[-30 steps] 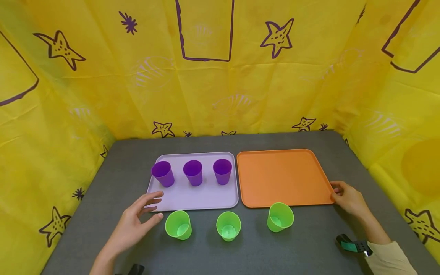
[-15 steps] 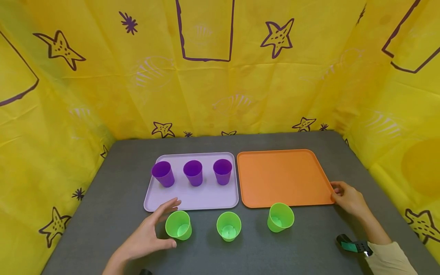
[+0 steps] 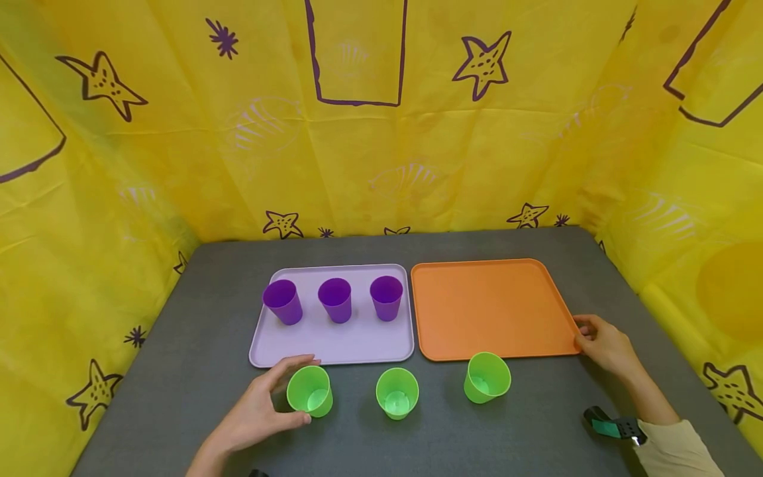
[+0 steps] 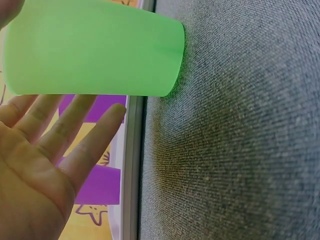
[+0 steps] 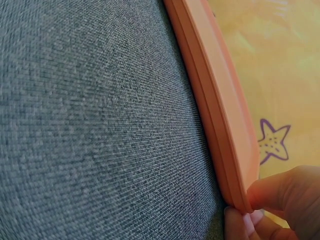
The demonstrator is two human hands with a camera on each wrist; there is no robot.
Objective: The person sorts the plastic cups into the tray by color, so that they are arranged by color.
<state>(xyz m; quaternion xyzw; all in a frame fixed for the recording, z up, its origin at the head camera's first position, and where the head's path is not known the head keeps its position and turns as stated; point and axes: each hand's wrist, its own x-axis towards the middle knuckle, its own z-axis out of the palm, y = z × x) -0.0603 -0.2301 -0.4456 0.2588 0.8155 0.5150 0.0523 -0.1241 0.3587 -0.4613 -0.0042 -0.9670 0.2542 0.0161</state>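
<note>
My left hand (image 3: 256, 407) reaches around the leftmost green cup (image 3: 310, 391), its fingers on the far side and thumb on the near side. In the left wrist view the fingers (image 4: 65, 132) look fairly straight and pass partly behind the upright cup (image 4: 95, 50); whether they press on it cannot be told. The right hand (image 3: 608, 344) pinches the near right corner of an orange tray (image 3: 489, 308) between thumb and fingers, as the right wrist view shows at the tray's rim (image 5: 215, 110). Two more green cups, one in the middle (image 3: 397, 393) and one to the right (image 3: 487, 377), stand upright.
A lilac tray (image 3: 352, 348) lies left of the orange one, bearing three purple cups, at left (image 3: 283, 303), middle (image 3: 335, 301) and right (image 3: 386, 299). Yellow printed cloth (image 3: 381, 146) walls the grey table (image 3: 441, 430) at the back and sides.
My left hand has moved right and nearer from the lilac tray's corner to the leftmost green cup, its thumb and fingers drawing closer around it. The right hand stays on the orange tray.
</note>
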